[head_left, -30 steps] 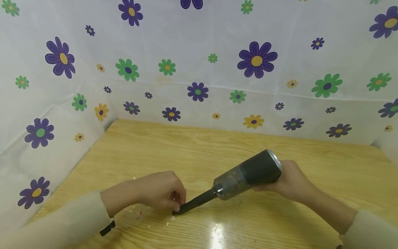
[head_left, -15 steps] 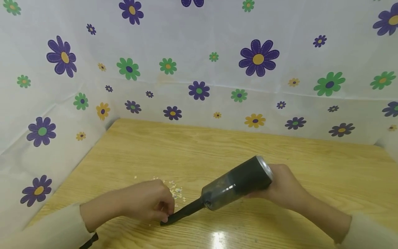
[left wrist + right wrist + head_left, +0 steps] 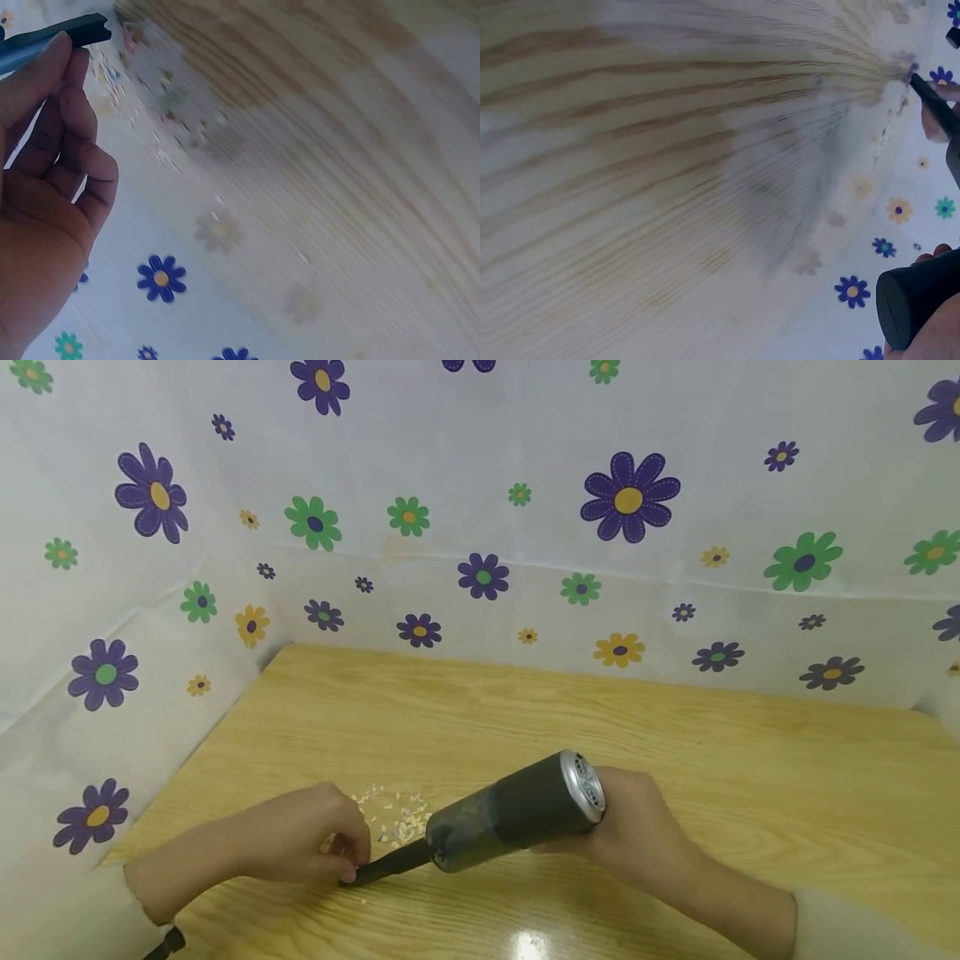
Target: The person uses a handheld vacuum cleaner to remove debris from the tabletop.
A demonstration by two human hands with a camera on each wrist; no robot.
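Observation:
A black handheld vacuum cleaner (image 3: pixel 525 802) with a see-through dust cup slants over the table, its silver-rimmed rear end raised. My right hand (image 3: pixel 637 827) grips its handle, whose butt end (image 3: pixel 900 307) shows in the right wrist view. At the front, my left hand (image 3: pixel 300 835) pinches the narrow black nozzle (image 3: pixel 397 862) near its tip, between thumb and fingers. The nozzle's open mouth (image 3: pixel 101 27) points past the fingertips in the left wrist view. Small pale paper scraps (image 3: pixel 405 818) lie scattered just behind the nozzle and the left hand.
The wood-grain table (image 3: pixel 675 760) is backed by a white flower-print cloth (image 3: pixel 420 460), which also hangs along the left side. A stray scrap (image 3: pixel 363 902) lies in front of the nozzle. Light glares on the table's near part.
Both hands and the vacuum cleaner have moved left and a little nearer the front edge. More of the scraps show behind the nozzle, and the silver rear end has turned more into view.

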